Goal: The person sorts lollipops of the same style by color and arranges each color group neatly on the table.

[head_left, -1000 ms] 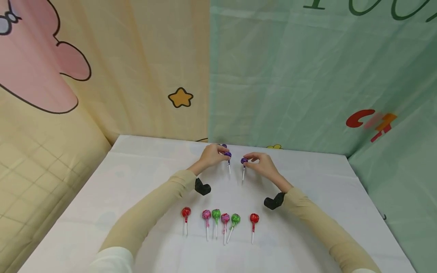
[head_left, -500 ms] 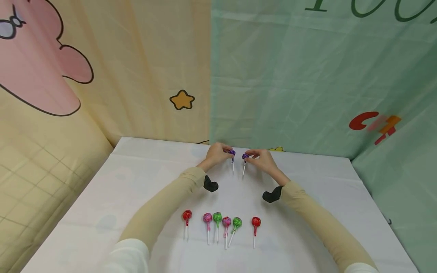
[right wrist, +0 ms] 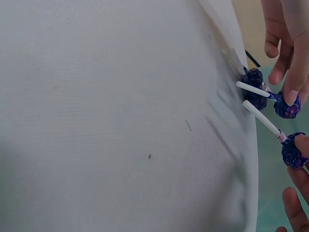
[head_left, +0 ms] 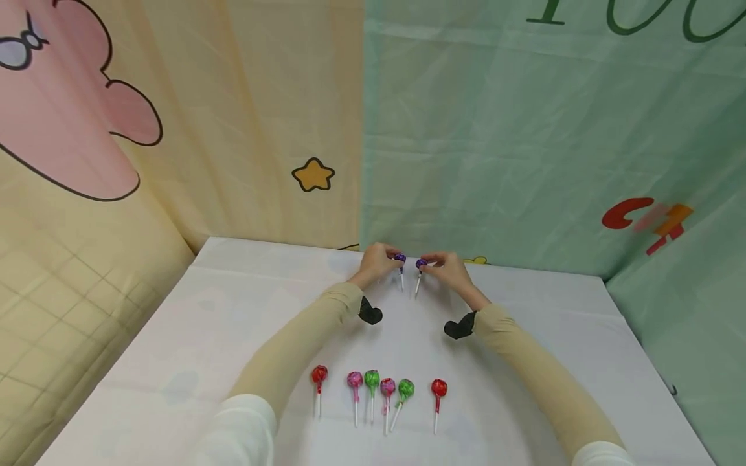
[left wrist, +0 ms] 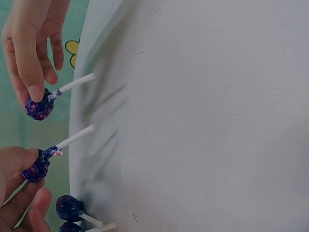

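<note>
My left hand (head_left: 376, 264) pinches the head of a purple-wrapped lollipop (left wrist: 36, 168) between thumb and fingers near the table's far edge. Just to its right, my right hand (head_left: 453, 273) pinches a second purple lollipop (right wrist: 294, 152) the same way. Both white sticks point back toward me, and a small gap separates the two candies. In the left wrist view, two more purple lollipops lie at the table's far edge, one purple lollipop (left wrist: 70, 208) beside the other purple lollipop (left wrist: 72, 227). In the head view my left hand hides them.
Across the nearer part of the white table (head_left: 233, 310) lies a loose row: a red lollipop (head_left: 318, 375) at left, pink and green lollipops (head_left: 372, 379) in the middle, another red lollipop (head_left: 440, 388) at right. Printed curtains (head_left: 280, 97) hang behind the table.
Both hands have moved farther toward the table's back edge with their purple lollipops. My left hand has shifted right, narrowing the gap between them. The front row has not been moved.
</note>
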`<act>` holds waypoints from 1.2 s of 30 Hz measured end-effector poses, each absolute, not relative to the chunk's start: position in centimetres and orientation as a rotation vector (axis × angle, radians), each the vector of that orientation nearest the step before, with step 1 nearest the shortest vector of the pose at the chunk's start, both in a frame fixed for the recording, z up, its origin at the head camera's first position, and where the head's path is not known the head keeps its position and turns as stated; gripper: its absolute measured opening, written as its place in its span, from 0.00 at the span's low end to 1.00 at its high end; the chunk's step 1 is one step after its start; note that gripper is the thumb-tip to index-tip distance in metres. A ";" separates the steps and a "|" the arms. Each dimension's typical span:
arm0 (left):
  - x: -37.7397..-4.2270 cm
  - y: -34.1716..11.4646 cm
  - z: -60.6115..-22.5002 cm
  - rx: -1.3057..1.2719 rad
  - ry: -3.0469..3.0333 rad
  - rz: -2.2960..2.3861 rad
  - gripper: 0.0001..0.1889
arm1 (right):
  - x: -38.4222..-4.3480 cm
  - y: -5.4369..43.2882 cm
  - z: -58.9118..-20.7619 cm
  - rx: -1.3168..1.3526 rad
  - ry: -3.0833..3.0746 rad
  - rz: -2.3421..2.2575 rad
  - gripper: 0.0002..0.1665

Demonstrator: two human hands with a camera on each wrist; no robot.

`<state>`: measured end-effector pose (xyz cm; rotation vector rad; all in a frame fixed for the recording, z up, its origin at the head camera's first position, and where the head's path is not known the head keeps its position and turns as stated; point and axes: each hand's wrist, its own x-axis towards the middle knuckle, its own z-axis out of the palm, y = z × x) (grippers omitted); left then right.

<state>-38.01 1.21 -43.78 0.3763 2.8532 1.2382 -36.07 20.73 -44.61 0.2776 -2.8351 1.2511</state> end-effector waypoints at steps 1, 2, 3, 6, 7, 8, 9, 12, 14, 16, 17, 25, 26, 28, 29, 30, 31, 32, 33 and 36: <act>-38.1 1.3 -43.8 0.376 2.852 1.244 0.16 | -36.2 20.7 -44.7 0.272 -2.834 1.256 0.20; -38.3 1.4 -43.9 0.376 2.852 1.248 0.16 | -36.3 20.7 -44.7 0.265 -2.834 1.260 0.20; -38.4 1.6 -43.9 0.373 2.850 1.255 0.16 | -36.4 20.6 -44.8 0.259 -2.832 1.267 0.20; -38.7 1.9 -44.2 0.379 2.847 1.266 0.15 | -36.8 20.6 -44.9 0.249 -2.826 1.272 0.20; -38.8 2.1 -44.3 0.382 2.846 1.264 0.15 | -36.9 20.6 -44.9 0.244 -2.826 1.268 0.20; -38.8 2.2 -44.4 0.383 2.844 1.264 0.15 | -37.0 20.6 -45.0 0.241 -2.824 1.266 0.20; -38.8 2.3 -44.5 0.381 2.840 1.269 0.15 | -37.1 20.6 -45.0 0.238 -2.823 1.265 0.20; -38.8 2.7 -44.6 0.362 2.839 1.264 0.15 | -37.4 20.7 -45.3 0.225 -2.826 1.264 0.20; -38.9 2.9 -44.6 0.335 2.850 1.250 0.16 | -37.6 20.8 -45.5 0.228 -2.828 1.268 0.20; -39.0 3.1 -44.7 0.314 2.871 1.218 0.16 | -37.9 20.8 -45.7 0.233 -2.830 1.273 0.20; -39.0 3.2 -44.7 0.313 2.879 1.200 0.16 | -38.0 20.8 -45.8 0.235 -2.830 1.276 0.20; -39.1 4.4 -44.8 0.346 2.901 1.156 0.15 | -38.6 20.9 -46.4 0.241 -2.817 1.240 0.19; -39.1 4.4 -44.9 0.348 2.910 1.150 0.15 | -38.6 20.9 -46.5 0.241 -2.817 1.240 0.19; -39.1 4.6 -45.0 0.353 2.931 1.128 0.15 | -38.7 20.9 -46.7 0.229 -2.821 1.240 0.18; -39.1 4.6 -45.1 0.354 2.939 1.118 0.15 | -38.7 20.8 -46.8 0.221 -2.822 1.239 0.18; -39.2 4.7 -45.2 0.357 2.946 1.106 0.15 | -38.7 20.8 -46.8 0.212 -2.822 1.238 0.18; -39.2 4.7 -45.2 0.360 2.950 1.097 0.15 | -38.7 20.8 -46.9 0.207 -2.820 1.240 0.18; -39.2 4.8 -45.3 0.359 2.955 1.087 0.16 | -38.7 20.8 -46.9 0.205 -2.819 1.235 0.18; -39.2 4.8 -45.4 0.357 2.961 1.073 0.16 | -38.7 20.8 -47.0 0.202 -2.819 1.230 0.17; -39.3 5.0 -45.6 0.357 2.966 1.038 0.16 | -38.7 20.8 -47.2 0.193 -2.818 1.217 0.17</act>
